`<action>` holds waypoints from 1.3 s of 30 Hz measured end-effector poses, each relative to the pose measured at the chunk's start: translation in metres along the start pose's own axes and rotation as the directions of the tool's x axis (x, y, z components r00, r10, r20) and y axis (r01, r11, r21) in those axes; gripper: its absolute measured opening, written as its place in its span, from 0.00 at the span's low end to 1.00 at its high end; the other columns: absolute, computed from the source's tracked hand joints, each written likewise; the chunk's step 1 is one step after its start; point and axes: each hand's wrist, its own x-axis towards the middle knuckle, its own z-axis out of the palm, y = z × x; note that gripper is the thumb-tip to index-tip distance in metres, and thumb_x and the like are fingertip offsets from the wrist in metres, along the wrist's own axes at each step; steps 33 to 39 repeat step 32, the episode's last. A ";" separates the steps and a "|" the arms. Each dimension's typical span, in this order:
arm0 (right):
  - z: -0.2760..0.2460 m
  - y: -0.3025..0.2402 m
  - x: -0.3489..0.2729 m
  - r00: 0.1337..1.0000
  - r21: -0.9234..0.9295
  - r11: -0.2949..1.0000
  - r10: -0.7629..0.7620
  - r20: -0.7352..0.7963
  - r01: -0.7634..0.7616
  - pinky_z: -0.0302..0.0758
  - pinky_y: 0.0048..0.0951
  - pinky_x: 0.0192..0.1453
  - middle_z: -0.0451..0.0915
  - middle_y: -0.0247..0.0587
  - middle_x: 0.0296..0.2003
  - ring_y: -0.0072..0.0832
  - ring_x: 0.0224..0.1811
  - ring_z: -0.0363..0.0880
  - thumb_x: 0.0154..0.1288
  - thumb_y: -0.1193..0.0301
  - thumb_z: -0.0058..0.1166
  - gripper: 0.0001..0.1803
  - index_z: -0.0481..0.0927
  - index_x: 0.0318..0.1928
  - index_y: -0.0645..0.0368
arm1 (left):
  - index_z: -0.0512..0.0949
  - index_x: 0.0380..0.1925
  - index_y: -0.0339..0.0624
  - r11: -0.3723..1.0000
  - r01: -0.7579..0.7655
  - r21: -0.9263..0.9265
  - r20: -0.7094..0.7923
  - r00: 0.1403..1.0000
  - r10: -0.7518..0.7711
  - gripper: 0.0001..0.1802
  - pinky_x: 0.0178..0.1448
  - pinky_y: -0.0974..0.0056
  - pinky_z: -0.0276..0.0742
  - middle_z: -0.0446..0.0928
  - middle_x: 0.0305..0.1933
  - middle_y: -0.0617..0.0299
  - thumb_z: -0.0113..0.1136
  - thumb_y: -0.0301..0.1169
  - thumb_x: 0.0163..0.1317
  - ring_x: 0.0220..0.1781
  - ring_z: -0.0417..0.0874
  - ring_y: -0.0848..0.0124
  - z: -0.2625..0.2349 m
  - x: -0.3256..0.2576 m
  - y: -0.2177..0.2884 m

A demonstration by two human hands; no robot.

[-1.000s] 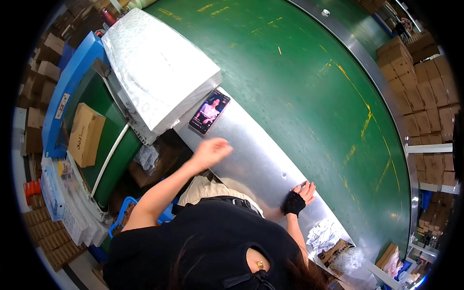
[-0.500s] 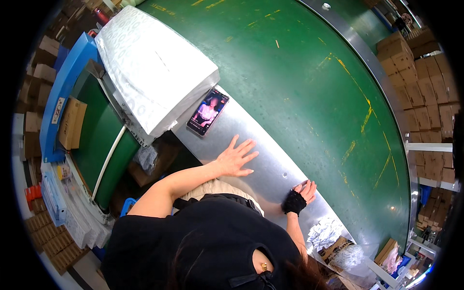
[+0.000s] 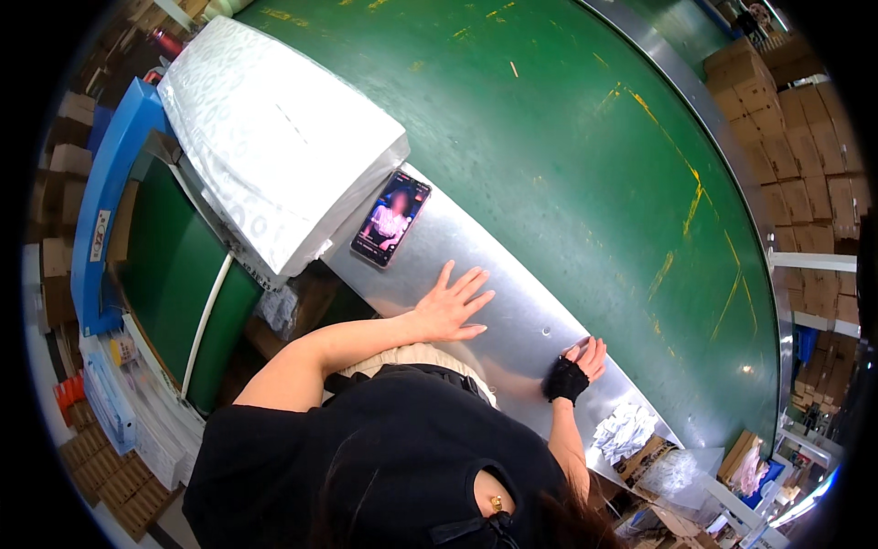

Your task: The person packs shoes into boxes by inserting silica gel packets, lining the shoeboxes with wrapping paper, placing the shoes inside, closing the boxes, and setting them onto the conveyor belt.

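My left hand [image 3: 450, 304] rests on the metal ledge [image 3: 498, 316] with its fingers spread; nothing is in it. Close by lies a phone [image 3: 390, 220], screen up and lit with a picture of a person. Farther to the right, my right hand [image 3: 587, 360] wears a black fingerless wrist covering [image 3: 565, 380]. Its fingers are stretched out at the ledge's far edge, beside the green belt, holding nothing. A big white plastic-wrapped block [image 3: 283, 137] stands just beyond the phone.
A wide curved green conveyor belt [image 3: 549, 174] runs past the ledge. Left is a smaller green belt [image 3: 174, 274] under a blue arch [image 3: 101, 210]. Crumpled white papers [image 3: 625, 430] and clear plastic [image 3: 670, 471] lie at lower right. Stacked cartons [image 3: 809, 156] stand at far right.
The view has shifted slightly. A brown carton on the small left belt has moved mostly out of sight behind the blue arch. Both hands keep about the same place on the ledge.
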 end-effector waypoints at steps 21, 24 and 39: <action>0.016 0.009 -0.002 0.989 0.040 0.999 0.020 -0.146 -0.014 0.49 0.41 0.61 0.66 0.44 0.53 0.36 0.60 0.59 0.55 0.66 0.41 0.21 0.67 0.50 0.59 | 0.62 0.55 0.43 0.996 -0.018 0.084 -0.002 1.000 0.019 0.35 0.61 0.35 0.40 0.52 0.63 0.44 0.50 0.52 0.52 0.65 0.52 0.53 0.001 -0.004 0.004; 0.028 0.009 -0.012 0.973 0.004 1.000 0.009 -0.230 -0.008 0.51 0.42 0.61 0.67 0.44 0.53 0.36 0.60 0.59 0.55 0.67 0.41 0.20 0.68 0.48 0.60 | 0.62 0.55 0.44 0.995 -0.013 0.104 -0.004 1.000 0.014 0.34 0.61 0.36 0.40 0.52 0.63 0.45 0.49 0.52 0.53 0.65 0.51 0.54 0.005 -0.004 0.006; 0.033 -0.020 -0.122 0.948 0.035 0.995 0.095 -0.303 -0.088 0.53 0.41 0.59 0.66 0.47 0.54 0.40 0.60 0.59 0.47 0.68 0.49 0.21 0.70 0.45 0.60 | 0.63 0.56 0.46 0.991 0.086 0.100 -0.029 0.996 -0.083 0.35 0.64 0.39 0.38 0.51 0.64 0.49 0.51 0.53 0.52 0.67 0.48 0.54 0.032 -0.014 0.012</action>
